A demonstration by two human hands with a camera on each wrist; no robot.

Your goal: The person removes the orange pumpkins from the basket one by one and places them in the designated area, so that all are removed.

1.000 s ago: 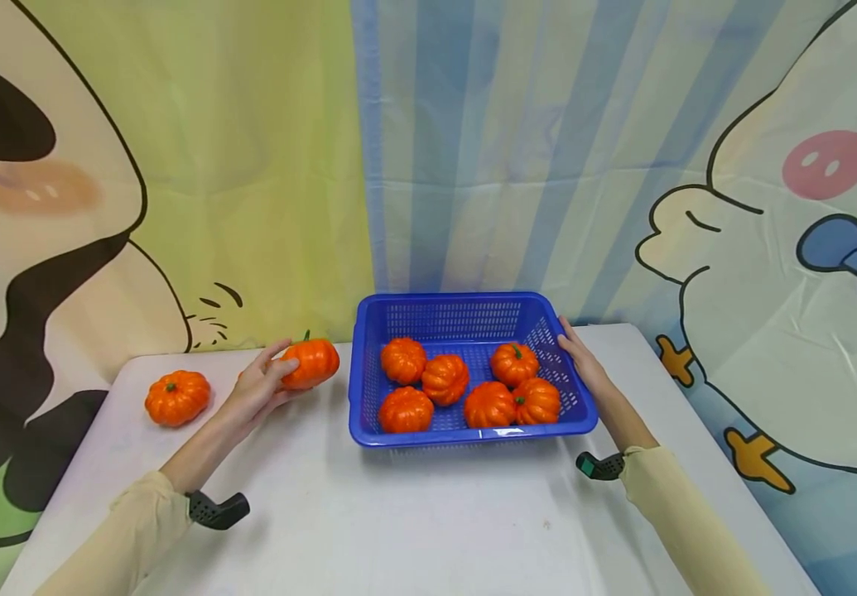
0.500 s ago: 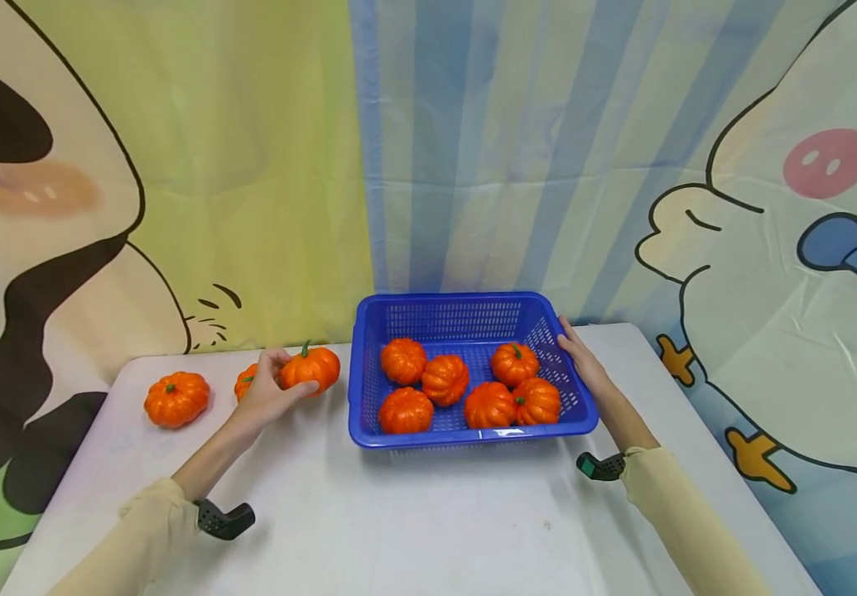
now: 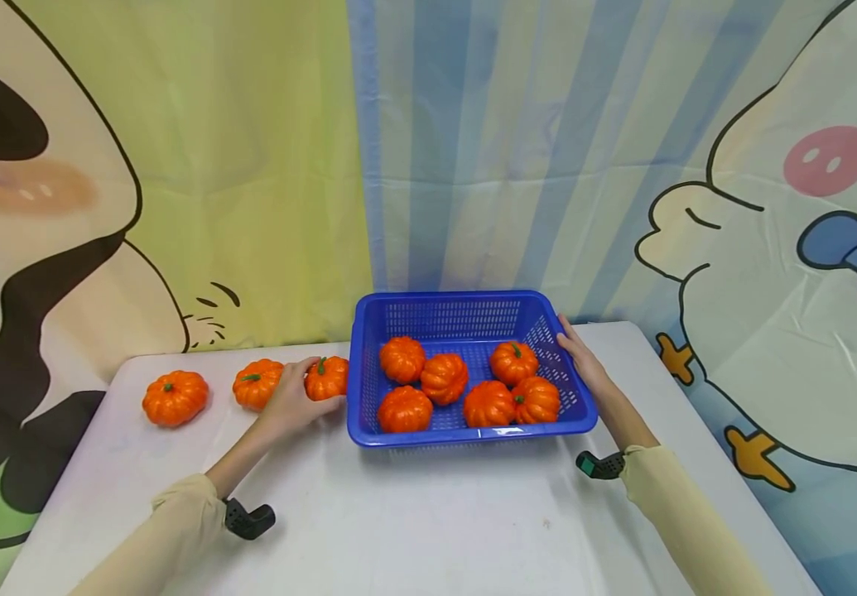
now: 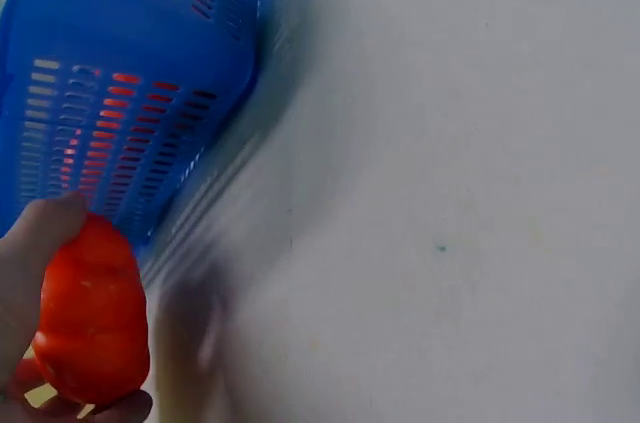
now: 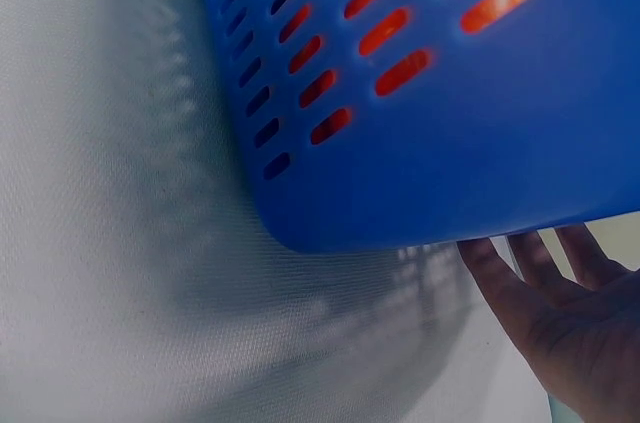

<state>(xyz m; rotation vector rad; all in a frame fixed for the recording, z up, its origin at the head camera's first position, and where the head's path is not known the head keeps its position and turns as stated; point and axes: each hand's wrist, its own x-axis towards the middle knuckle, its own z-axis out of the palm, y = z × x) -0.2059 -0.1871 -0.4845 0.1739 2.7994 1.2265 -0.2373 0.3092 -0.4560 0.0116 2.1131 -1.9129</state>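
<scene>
My left hand [image 3: 296, 406] grips a small orange pumpkin [image 3: 327, 378] between thumb and fingers, right beside the left wall of the blue plastic basket [image 3: 465, 437]. In the left wrist view that pumpkin [image 4: 95, 313] hangs low at the left, with the thumb along its top near the slotted wall. Several like pumpkins, one of them this ribbed pumpkin [image 3: 445, 379], lie in the basket. My right hand [image 3: 583, 360] rests at the basket's right side. Its fingers [image 5: 500, 288], fairly straight, touch the basket's edge in the right wrist view.
Two more pumpkins stand on the white table [image 3: 428, 521] at the left: a nearer one [image 3: 257, 384] just past my left hand and another pumpkin [image 3: 175, 398] further left. A printed curtain [image 3: 458, 165] hangs behind the table.
My left hand has carried its pumpkin rightward and down to the basket's left wall. The pumpkin once hidden behind that hand now shows. Right hand and basket have stayed put.
</scene>
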